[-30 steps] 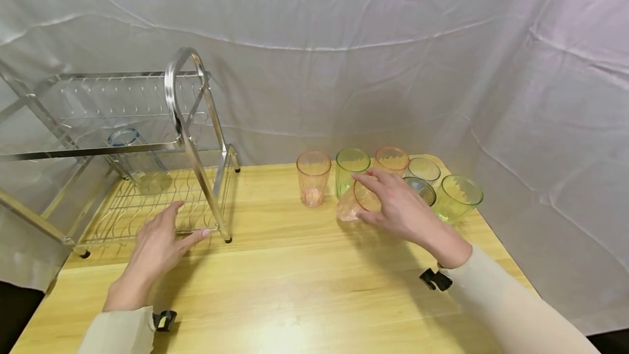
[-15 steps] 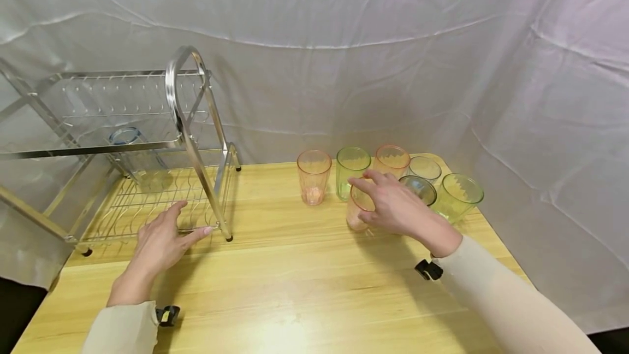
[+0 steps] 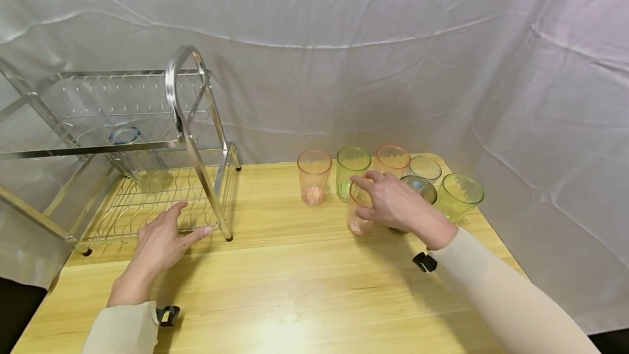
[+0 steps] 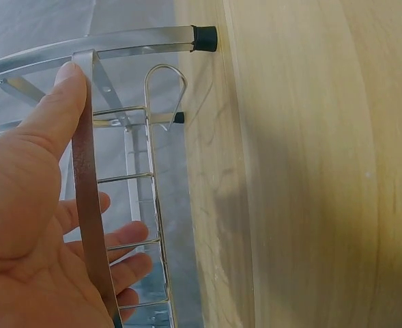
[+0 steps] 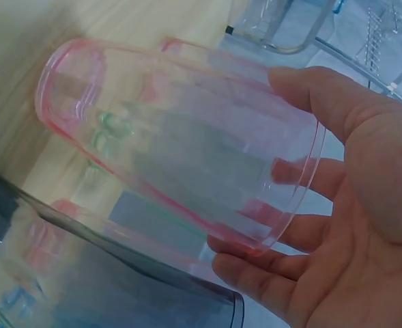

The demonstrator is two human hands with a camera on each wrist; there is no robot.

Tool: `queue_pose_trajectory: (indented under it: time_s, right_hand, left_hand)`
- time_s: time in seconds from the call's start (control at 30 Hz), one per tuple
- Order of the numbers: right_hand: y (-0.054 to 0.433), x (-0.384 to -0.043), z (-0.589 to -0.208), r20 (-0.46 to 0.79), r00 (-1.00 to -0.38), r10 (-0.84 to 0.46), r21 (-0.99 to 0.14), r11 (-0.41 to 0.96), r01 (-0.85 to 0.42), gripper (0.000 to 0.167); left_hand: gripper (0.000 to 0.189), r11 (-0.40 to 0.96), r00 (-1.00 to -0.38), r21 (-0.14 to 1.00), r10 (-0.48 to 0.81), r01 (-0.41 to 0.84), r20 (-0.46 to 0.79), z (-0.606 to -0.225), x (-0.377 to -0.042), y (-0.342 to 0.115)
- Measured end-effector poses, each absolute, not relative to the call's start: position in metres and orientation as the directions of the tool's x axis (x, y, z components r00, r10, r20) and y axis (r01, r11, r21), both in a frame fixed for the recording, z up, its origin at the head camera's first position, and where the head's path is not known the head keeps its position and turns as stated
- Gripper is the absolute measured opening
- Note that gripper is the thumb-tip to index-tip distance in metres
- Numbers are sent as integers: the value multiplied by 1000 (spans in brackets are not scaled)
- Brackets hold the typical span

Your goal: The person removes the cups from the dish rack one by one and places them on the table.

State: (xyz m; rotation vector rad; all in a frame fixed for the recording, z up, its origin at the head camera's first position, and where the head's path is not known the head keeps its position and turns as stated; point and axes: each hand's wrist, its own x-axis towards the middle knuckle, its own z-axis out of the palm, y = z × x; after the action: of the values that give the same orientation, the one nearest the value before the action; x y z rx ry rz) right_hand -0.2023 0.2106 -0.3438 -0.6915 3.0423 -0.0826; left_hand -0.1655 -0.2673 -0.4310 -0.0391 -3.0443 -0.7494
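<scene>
A pink-tinted clear tumbler (image 3: 360,224) stands near the front of a group of glasses, with my right hand (image 3: 395,201) gripping it around the rim. In the right wrist view the thumb and fingers spread round the mouth of this tumbler (image 5: 187,143), close beside a dark grey glass (image 5: 132,280). My left hand (image 3: 159,239) lies at the lower front bar of a metal dish rack (image 3: 208,184). Its thumb touches the bar (image 4: 88,178) in the left wrist view, while relaxed fingers extend behind it among the rack wires.
Around the held tumbler stand a pink glass (image 3: 313,179), a green glass (image 3: 351,176), a red-rimmed glass (image 3: 392,158), a clear glass (image 3: 425,168) and a yellow-green glass (image 3: 459,201). A blue-rimmed glass (image 3: 149,173) sits inside the rack. Grey cloth (image 3: 304,92) hangs behind the wooden table (image 3: 285,288).
My right hand has brought the pink tumbler from a tilt to nearly upright, its base shifting right and toward me. The left hand stays at the rack bar.
</scene>
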Motion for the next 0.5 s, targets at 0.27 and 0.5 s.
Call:
queue_pose_trajectory:
  time_s: [0.27, 0.5]
  right_hand:
    - [212, -206, -341, -39, -900, -434, -48, 901, -432, 83]
    - [213, -206, -337, -82, -903, -422, -98, 905, -414, 88]
  left_hand:
    - [105, 884, -1000, 466, 26, 27, 9, -431, -165, -267]
    - [105, 886, -1000, 462, 25, 24, 5, -431, -165, -267]
